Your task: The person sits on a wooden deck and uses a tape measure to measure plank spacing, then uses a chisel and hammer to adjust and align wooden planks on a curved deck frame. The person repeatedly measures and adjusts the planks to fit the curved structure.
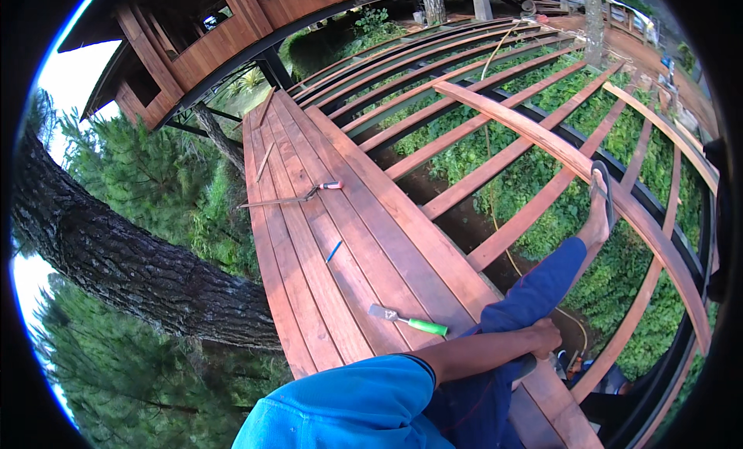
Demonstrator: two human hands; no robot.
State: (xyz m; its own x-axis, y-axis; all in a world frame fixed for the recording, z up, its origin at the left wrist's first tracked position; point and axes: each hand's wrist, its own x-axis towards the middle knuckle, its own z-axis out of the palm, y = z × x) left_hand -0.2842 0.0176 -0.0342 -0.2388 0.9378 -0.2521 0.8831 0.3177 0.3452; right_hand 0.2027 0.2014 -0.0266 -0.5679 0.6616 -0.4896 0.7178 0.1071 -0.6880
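Note:
My left arm, in a bright blue sleeve, reaches across to the right over my dark blue trouser leg [534, 294]. My left hand [546, 338] is closed, its fingers curled down beside the deck's edge. Whatever it may hold is hidden. My right hand is not in view. Left of my forearm, a flat-bladed chisel or scraper with a green handle [428, 327] lies on the reddish wooden decking [387, 271]. Farther up the boards are a blue pencil-like stick [333, 251] and a handsaw with a red and white handle [331, 186].
My sandalled foot [600, 201] rests on a loose plank [534, 131] laid across open joists [495, 151]. Green plants grow below the gaps. A thick tree trunk [139, 255] borders the deck's left side. Thin wood strips [265, 162] lie toward the wooden building [224, 50].

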